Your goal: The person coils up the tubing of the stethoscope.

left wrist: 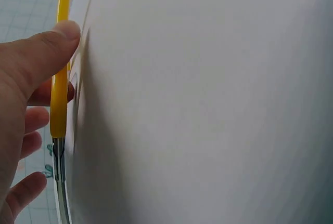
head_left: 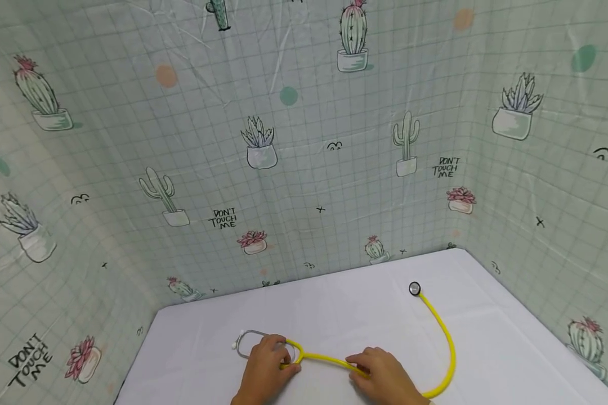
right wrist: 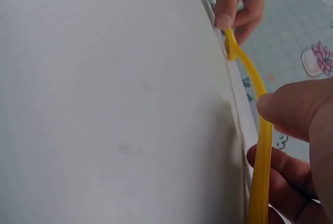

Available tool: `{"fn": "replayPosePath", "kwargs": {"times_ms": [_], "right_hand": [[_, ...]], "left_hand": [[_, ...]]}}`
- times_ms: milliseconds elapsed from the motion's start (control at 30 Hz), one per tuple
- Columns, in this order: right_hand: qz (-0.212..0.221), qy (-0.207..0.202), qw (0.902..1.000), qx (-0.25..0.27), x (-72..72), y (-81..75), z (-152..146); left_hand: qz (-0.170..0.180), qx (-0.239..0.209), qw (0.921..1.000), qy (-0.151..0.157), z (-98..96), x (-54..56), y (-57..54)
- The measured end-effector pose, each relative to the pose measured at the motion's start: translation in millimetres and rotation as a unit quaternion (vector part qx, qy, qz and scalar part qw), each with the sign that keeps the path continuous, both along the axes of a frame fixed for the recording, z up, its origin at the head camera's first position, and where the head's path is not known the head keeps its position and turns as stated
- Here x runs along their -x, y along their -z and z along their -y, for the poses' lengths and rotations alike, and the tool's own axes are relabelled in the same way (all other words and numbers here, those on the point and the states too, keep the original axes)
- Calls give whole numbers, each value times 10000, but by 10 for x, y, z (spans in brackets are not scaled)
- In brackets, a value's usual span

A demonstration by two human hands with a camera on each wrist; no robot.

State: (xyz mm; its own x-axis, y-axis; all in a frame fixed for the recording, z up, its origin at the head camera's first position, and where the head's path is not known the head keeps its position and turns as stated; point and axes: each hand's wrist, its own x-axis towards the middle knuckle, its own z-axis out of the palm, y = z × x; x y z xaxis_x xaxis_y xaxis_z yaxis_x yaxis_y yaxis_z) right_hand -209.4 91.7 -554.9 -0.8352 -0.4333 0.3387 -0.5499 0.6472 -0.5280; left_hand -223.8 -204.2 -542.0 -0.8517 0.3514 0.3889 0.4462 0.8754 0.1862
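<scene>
A stethoscope with yellow tubing (head_left: 450, 343) is stretched over the white table. My left hand (head_left: 270, 365) pinches the yellow fork near the metal ear tubes; in the left wrist view the thumb (left wrist: 66, 29) lies over the tube just above where the metal begins. Farther along, my right hand (head_left: 382, 372) pinches the single tube between thumb (right wrist: 270, 108) and fingers. From there the tube curves round on the right to the round chest piece (head_left: 414, 288), lying toward the back. The ear tubes (head_left: 253, 331) with white tips lie left, partly hidden behind the left hand.
The white-covered table (head_left: 344, 306) meets fabric walls (head_left: 304, 185) printed with cacti at its back and sides. The table's left edge runs down at the lower left, and its right edge slopes to the lower right.
</scene>
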Motion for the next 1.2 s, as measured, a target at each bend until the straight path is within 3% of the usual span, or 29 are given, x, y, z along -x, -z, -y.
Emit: {"fn": "replayPosePath", "kwargs": {"times_ms": [100, 267, 467, 700, 933, 1200], "right_hand": [[49, 204, 9998, -23, -16, -6, -35], [13, 380, 9992, -108, -28, -17, -87], [303, 446, 9985, -44, 6, -8, -132], [413, 260, 9986, 186, 44, -1, -196], [735, 480, 9945, 562, 60, 22, -279], [1253, 793, 9849, 897, 100, 37, -356]], "left_hand": [[-33, -111, 9999, 82, -60, -17, 34], [280, -211, 9992, 171, -84, -26, 12], [602, 81, 9976, 328, 17, 9, -54], [891, 452, 9949, 139, 160, 82, -70], [806, 125, 9964, 225, 260, 109, -55], [1253, 66, 9921, 62, 283, 106, -39]]}}
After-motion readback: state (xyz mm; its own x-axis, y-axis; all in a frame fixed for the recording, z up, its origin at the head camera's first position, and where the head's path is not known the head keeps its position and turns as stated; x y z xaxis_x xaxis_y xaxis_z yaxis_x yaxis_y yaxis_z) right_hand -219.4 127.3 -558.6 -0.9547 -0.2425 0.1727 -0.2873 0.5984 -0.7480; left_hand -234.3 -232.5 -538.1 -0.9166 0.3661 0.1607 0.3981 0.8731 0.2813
